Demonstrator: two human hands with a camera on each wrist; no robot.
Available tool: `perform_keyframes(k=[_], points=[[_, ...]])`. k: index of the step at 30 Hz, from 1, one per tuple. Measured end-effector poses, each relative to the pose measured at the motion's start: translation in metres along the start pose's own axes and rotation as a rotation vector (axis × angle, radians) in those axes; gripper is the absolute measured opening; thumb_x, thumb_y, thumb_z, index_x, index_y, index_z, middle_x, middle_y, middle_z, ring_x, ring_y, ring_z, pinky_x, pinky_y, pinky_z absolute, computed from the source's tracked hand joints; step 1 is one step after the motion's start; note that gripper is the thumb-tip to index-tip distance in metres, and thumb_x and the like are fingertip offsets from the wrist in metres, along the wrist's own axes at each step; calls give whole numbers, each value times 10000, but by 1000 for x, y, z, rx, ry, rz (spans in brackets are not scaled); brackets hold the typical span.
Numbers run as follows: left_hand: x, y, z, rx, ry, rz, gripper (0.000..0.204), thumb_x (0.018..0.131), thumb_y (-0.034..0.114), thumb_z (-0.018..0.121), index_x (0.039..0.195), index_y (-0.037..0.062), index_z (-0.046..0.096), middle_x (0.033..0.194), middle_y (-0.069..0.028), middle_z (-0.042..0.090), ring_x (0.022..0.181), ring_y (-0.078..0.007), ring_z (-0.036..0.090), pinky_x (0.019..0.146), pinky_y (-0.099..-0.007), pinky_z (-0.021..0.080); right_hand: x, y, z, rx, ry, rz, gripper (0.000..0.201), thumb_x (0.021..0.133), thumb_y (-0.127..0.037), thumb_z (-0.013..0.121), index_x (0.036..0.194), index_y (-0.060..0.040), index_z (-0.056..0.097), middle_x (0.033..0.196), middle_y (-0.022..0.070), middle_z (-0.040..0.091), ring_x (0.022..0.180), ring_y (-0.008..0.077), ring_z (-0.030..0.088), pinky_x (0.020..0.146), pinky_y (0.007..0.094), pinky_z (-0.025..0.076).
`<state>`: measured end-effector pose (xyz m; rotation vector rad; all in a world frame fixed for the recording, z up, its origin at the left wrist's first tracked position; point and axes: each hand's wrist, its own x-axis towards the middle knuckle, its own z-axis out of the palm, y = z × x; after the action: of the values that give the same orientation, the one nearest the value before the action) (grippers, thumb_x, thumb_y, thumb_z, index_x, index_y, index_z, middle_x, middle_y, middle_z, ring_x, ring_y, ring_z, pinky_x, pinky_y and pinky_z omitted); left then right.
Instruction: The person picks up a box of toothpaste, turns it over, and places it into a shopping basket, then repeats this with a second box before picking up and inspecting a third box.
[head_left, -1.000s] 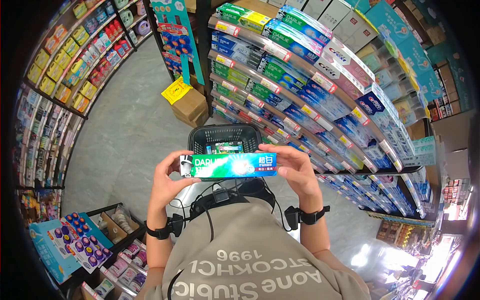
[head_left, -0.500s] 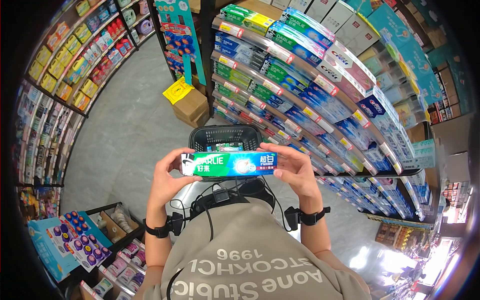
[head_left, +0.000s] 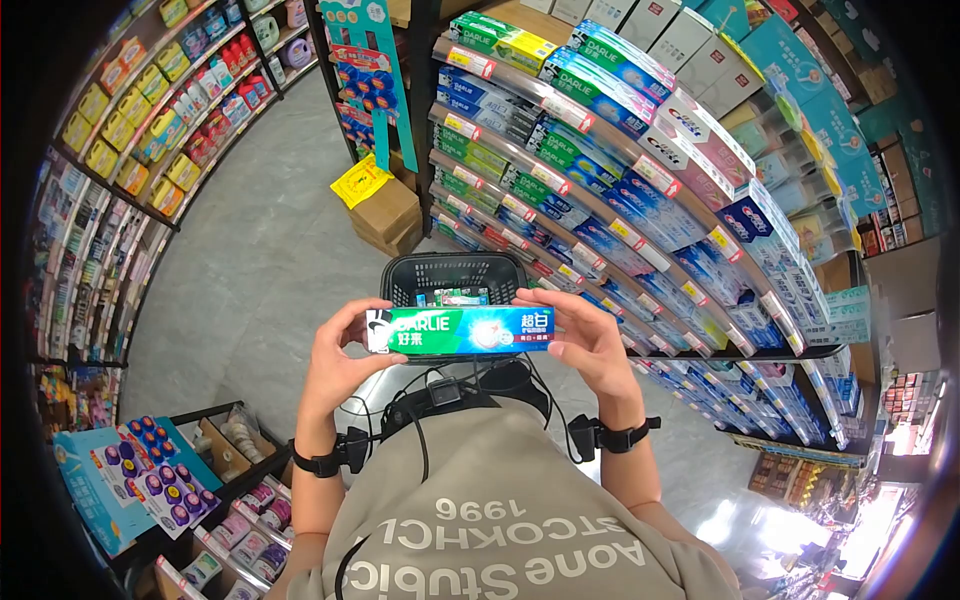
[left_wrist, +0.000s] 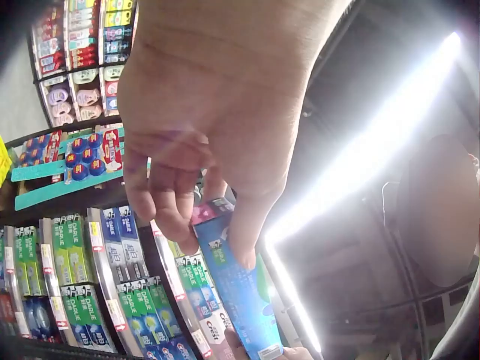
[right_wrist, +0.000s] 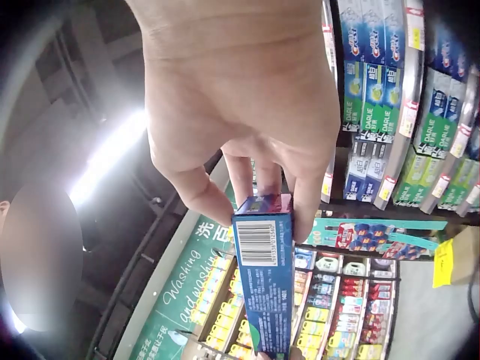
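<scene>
A green and blue DARLIE toothpaste box [head_left: 460,331] is held level in front of the body, its printed front facing up to the head view. The left hand [head_left: 345,350] pinches its left end between thumb and fingers; the right hand [head_left: 588,345] pinches the other end. In the left wrist view the thumb of the left hand [left_wrist: 210,150] lies along the box [left_wrist: 240,289]. The right wrist view shows the right hand [right_wrist: 244,127] gripping the end of the box [right_wrist: 264,292], its barcode visible. Behind the box is a black basket [head_left: 400,275] containing several small boxes.
Toothpaste shelves [head_left: 600,190] curve along the right. A cardboard box [head_left: 385,212] with a yellow bag [head_left: 360,181] stands on the grey floor [head_left: 240,230]. Shelves of bottles [head_left: 130,120] line the left, and a display bin [head_left: 240,455] is at lower left. Cables cross the waist.
The surroundings have shifted slightly in the head view. Both hands keep their hold on the box, whose front has tilted a little, and the glare on it has lessened.
</scene>
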<state>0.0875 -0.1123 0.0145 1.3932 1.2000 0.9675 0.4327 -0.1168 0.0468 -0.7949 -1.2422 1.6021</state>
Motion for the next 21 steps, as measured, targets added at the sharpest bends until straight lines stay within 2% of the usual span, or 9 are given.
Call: perform_keyframes(k=[3,6,9,12,21], points=[[0,1,1,4,-2,-5,640,667,65,930,1250,48,667,1134,-22,695,983,-117,667,856,-283,517,-1,1,-1,7,4,2,647,832,100,626,1469,47,522,1499,216,544,1383,311,535,1164,451,431],[1,2,5,-16,26,58,610,677,53,924,1236,53,680,1021,-7,703,884,-93,649,774,-251,510,-2,2,-3,1,5,-8,649,828,94,629,1467,46,526,1499,218,544,1382,315,538,1164,453,430],[1,3,7,-7,25,54,608,680,52,923,1236,52,679,1015,-5,700,878,-89,646,771,-250,510,-3,2,-4,11,6,-18,644,828,82,635,1463,44,532,1490,218,553,1379,316,542,1162,453,432],[1,0,4,19,-20,-9,636,679,77,928,1254,47,658,1144,-29,699,997,-132,672,865,-287,519,-5,3,-5,31,19,-21,631,834,73,641,1456,41,541,1475,216,567,1376,315,547,1160,453,435],[2,2,7,16,-31,10,635,682,78,927,1256,48,658,1151,-33,701,1009,-136,675,860,-293,524,-9,10,-5,23,75,-26,598,834,81,608,1428,30,570,1445,205,589,1352,308,565,1148,446,446]])
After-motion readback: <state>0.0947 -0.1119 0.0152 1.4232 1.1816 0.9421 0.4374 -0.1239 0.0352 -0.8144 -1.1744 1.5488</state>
